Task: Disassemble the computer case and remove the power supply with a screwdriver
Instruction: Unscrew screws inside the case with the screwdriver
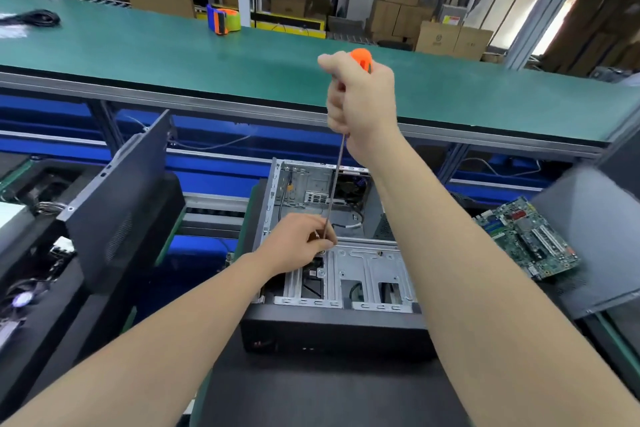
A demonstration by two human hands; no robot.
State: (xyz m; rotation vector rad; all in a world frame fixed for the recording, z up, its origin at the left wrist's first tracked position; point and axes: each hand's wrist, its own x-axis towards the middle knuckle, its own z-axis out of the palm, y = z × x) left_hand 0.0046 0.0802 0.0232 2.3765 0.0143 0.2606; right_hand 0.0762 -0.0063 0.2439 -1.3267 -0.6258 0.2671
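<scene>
An open computer case (370,270) lies on its side in front of me, its silver drive cage and bare interior showing. My right hand (360,104) grips the orange handle of a long screwdriver (334,184), held high and nearly upright. The thin shaft runs down to the left end of the drive cage. There my left hand (299,241) pinches the shaft near its tip with curled fingers. The tip and the screw under it are hidden by my fingers. I cannot make out the power supply.
A black side panel (121,198) leans upright at the left. A green motherboard (530,239) lies on a grey panel at the right. Behind runs a long green workbench (173,55) with an orange tape dispenser (223,19) and a black cable coil (38,17).
</scene>
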